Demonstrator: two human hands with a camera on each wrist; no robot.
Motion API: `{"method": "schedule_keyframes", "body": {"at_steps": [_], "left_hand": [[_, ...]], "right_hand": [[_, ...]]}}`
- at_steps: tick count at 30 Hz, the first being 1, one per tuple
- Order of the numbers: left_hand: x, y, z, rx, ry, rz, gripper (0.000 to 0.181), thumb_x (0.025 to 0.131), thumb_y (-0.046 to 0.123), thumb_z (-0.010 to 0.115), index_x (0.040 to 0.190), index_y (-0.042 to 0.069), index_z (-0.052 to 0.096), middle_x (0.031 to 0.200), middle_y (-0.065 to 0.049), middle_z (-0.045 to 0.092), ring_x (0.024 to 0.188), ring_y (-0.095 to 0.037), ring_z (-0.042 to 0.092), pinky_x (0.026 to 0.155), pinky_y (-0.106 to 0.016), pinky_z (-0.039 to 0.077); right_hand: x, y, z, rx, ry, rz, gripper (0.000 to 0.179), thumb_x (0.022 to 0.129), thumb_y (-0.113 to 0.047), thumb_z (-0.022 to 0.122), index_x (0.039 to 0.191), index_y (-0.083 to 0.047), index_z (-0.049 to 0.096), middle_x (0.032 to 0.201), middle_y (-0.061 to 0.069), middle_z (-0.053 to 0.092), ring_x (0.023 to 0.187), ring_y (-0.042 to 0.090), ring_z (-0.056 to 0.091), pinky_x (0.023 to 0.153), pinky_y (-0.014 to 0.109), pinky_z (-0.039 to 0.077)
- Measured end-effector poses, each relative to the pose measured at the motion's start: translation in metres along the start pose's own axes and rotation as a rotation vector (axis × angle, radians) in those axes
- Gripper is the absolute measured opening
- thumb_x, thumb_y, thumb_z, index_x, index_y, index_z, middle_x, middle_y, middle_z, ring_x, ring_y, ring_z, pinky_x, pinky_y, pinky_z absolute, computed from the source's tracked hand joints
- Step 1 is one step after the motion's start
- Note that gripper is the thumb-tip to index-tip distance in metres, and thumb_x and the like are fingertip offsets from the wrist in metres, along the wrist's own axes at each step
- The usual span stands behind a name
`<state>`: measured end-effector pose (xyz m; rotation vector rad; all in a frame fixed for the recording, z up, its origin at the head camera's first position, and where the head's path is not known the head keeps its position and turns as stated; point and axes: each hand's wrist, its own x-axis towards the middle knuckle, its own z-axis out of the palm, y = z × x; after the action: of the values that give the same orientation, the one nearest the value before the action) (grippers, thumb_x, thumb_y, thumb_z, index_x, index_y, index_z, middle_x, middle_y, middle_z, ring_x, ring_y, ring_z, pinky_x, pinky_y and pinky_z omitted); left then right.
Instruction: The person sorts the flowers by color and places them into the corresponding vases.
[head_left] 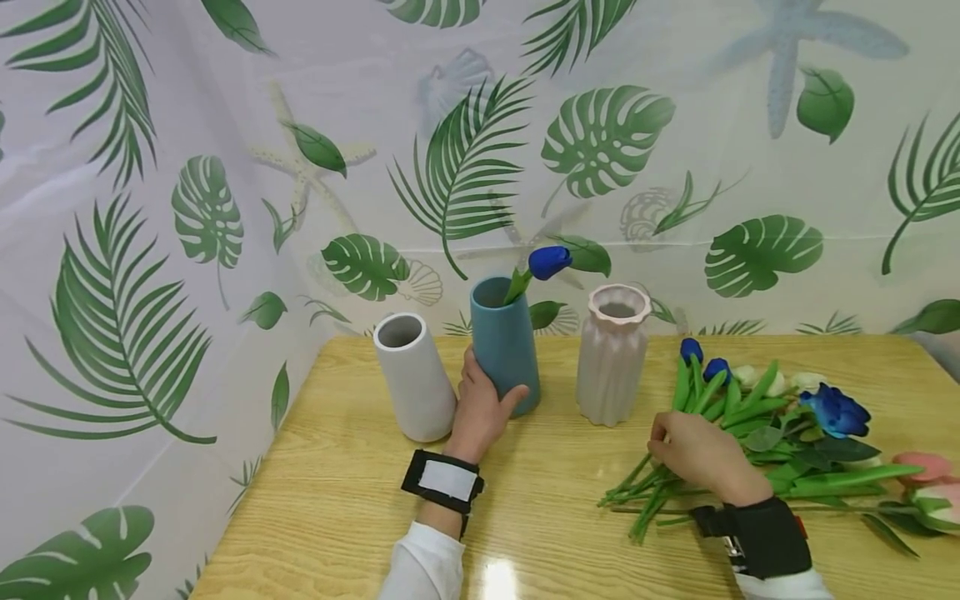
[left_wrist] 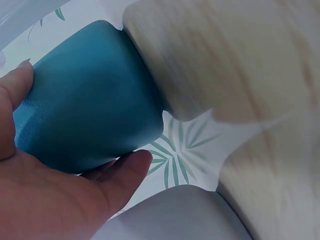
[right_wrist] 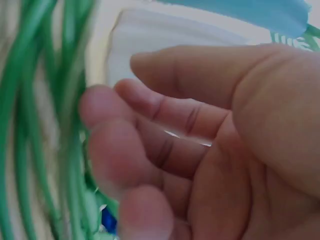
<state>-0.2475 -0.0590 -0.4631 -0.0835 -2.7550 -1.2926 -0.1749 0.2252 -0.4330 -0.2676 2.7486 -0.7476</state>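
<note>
My left hand (head_left: 480,406) grips the lower part of a blue vase (head_left: 504,354), thumb on one side and fingers round the other. That vase stands upright with one blue tulip (head_left: 550,262) leaning out of its mouth to the right. In the left wrist view, thumb and fingers lie against the blue vase (left_wrist: 95,100). Over the stems of a pile of artificial flowers (head_left: 738,408) hovers my right hand (head_left: 701,454). Its fingers are loosely bent with nothing between them, as the right wrist view shows, and green stems (right_wrist: 45,125) run beside the fingertips.
A white vase (head_left: 416,379) stands close on the left of the blue one, beside my left wrist. Right of it is a pale pink fluted vase (head_left: 611,358). Pink flowers (head_left: 933,492) lie at the table's right. A leaf-patterned cloth (head_left: 480,200) hangs behind the wooden table (head_left: 337,508).
</note>
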Motion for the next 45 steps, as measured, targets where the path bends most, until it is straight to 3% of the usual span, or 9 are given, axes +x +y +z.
{"method": "schedule_keyframes", "body": {"at_steps": [7, 16, 24, 26, 30, 33, 36, 39, 45], "left_hand": [[-0.001, -0.001, -0.001, 0.009, -0.009, 0.007, 0.102, 0.093, 0.043, 0.069, 0.156, 0.001, 0.0, 0.154, -0.029, 0.026, 0.139, -0.043, 0.036, 0.107, -0.054, 0.039], [0.0, 0.0, -0.001, 0.01, -0.007, 0.01, 0.102, 0.093, 0.042, 0.069, 0.156, 0.001, 0.0, 0.154, -0.029, 0.027, 0.139, -0.042, 0.037, 0.107, -0.053, 0.039], [0.001, -0.001, -0.001, 0.024, -0.001, 0.023, 0.101, 0.093, 0.042, 0.069, 0.156, 0.002, 0.001, 0.153, -0.029, 0.028, 0.138, -0.043, 0.038, 0.107, -0.053, 0.04], [0.001, -0.001, -0.001, 0.026, 0.0, 0.03, 0.101, 0.093, 0.042, 0.069, 0.156, 0.001, 0.001, 0.153, -0.029, 0.028, 0.138, -0.043, 0.038, 0.107, -0.053, 0.04], [0.0, 0.0, 0.0, 0.017, -0.005, 0.035, 0.101, 0.093, 0.041, 0.069, 0.156, 0.001, 0.0, 0.153, -0.03, 0.028, 0.137, -0.044, 0.039, 0.106, -0.053, 0.04], [0.0, 0.0, 0.0, 0.004, -0.003, 0.03, 0.101, 0.093, 0.041, 0.069, 0.156, 0.0, 0.001, 0.153, -0.03, 0.028, 0.137, -0.044, 0.039, 0.106, -0.054, 0.04], [-0.001, 0.0, -0.001, 0.001, -0.001, 0.027, 0.101, 0.093, 0.041, 0.069, 0.156, 0.0, 0.001, 0.153, -0.03, 0.027, 0.138, -0.044, 0.038, 0.106, -0.054, 0.04], [-0.001, 0.0, -0.001, 0.004, -0.002, 0.03, 0.101, 0.093, 0.041, 0.069, 0.156, 0.001, 0.0, 0.153, -0.03, 0.027, 0.138, -0.044, 0.038, 0.106, -0.054, 0.04], [0.0, -0.001, 0.0, 0.006, -0.003, 0.032, 0.101, 0.093, 0.042, 0.069, 0.156, 0.002, 0.0, 0.154, -0.029, 0.027, 0.137, -0.044, 0.038, 0.106, -0.054, 0.04]], "right_hand": [[-0.002, 0.009, 0.004, -0.05, 0.04, 0.052, 0.01, 0.097, -0.012, 0.058, 0.094, -0.006, 0.064, 0.069, 0.002, 0.053, 0.056, 0.018, 0.044, 0.054, 0.033, 0.034], [-0.002, 0.012, 0.008, -0.054, 0.078, 0.095, 0.019, 0.097, -0.01, 0.056, 0.078, -0.01, 0.056, 0.057, -0.003, 0.029, 0.051, 0.013, 0.027, 0.05, 0.031, 0.024], [-0.004, 0.007, 0.006, 0.006, 0.208, 0.088, 0.028, 0.096, -0.009, 0.055, 0.068, -0.012, 0.056, 0.054, -0.002, 0.032, 0.049, 0.014, 0.029, 0.047, 0.029, 0.023], [-0.005, 0.005, 0.004, 0.049, 0.236, 0.093, 0.025, 0.097, -0.01, 0.054, 0.074, -0.007, 0.06, 0.056, -0.001, 0.04, 0.049, 0.015, 0.033, 0.047, 0.03, 0.025], [-0.007, 0.005, -0.001, 0.118, 0.281, 0.107, 0.027, 0.098, -0.016, 0.054, 0.111, 0.005, 0.066, 0.079, 0.013, 0.064, 0.056, 0.018, 0.051, 0.048, 0.033, 0.035], [-0.007, 0.005, -0.001, 0.183, 0.329, 0.108, 0.034, 0.099, -0.017, 0.053, 0.122, 0.008, 0.06, 0.098, 0.021, 0.065, 0.063, 0.02, 0.056, 0.052, 0.035, 0.039], [-0.005, 0.004, 0.002, 0.338, 0.388, 0.115, 0.035, 0.099, -0.017, 0.054, 0.123, 0.008, 0.055, 0.098, 0.021, 0.063, 0.066, 0.023, 0.06, 0.054, 0.035, 0.046], [-0.001, 0.004, 0.005, 0.649, 0.397, 0.125, 0.043, 0.1, -0.021, 0.06, 0.129, 0.008, 0.046, 0.092, 0.011, 0.064, 0.067, 0.02, 0.064, 0.058, 0.034, 0.053], [0.005, 0.007, 0.011, 1.553, 0.116, 0.157, 0.016, 0.1, -0.022, 0.061, 0.111, -0.011, 0.062, 0.087, -0.005, 0.068, 0.063, 0.006, 0.06, 0.057, 0.021, 0.051]]}}
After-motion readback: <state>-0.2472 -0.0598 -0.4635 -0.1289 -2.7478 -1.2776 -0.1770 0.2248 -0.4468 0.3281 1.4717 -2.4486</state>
